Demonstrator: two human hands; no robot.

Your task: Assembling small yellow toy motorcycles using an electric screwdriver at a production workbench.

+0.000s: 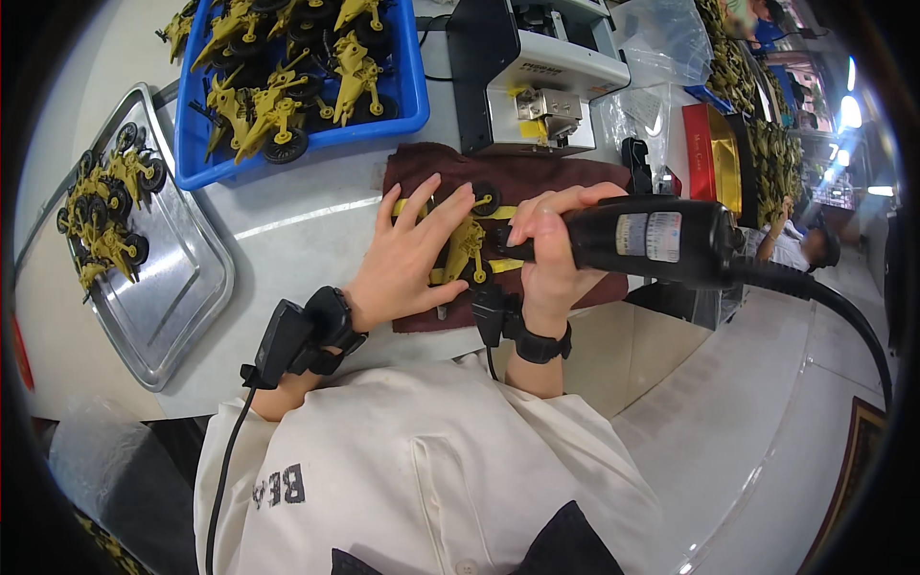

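Observation:
On a maroon cloth [419,165] in front of me lies a yellow toy motorcycle [465,249] with black wheels. My left hand [407,254] rests over it with fingers spread, its index finger and thumb touching either side. A black corded electric screwdriver [661,244] is gripped in my right hand [554,264], held almost level with its front end pointing left at the toy. The tip of the screwdriver is hidden behind my fingers and cannot be made out. Yellow strips [508,265] show on the cloth beside the toy.
A blue bin [335,149] at the back left holds several similar toys. More lie on a metal tray [187,316] at the left. Behind the cloth stands a black-and-white screw feeder [556,91], with a red and gold box [711,158] farther right. The screwdriver's cord [834,297] runs off right.

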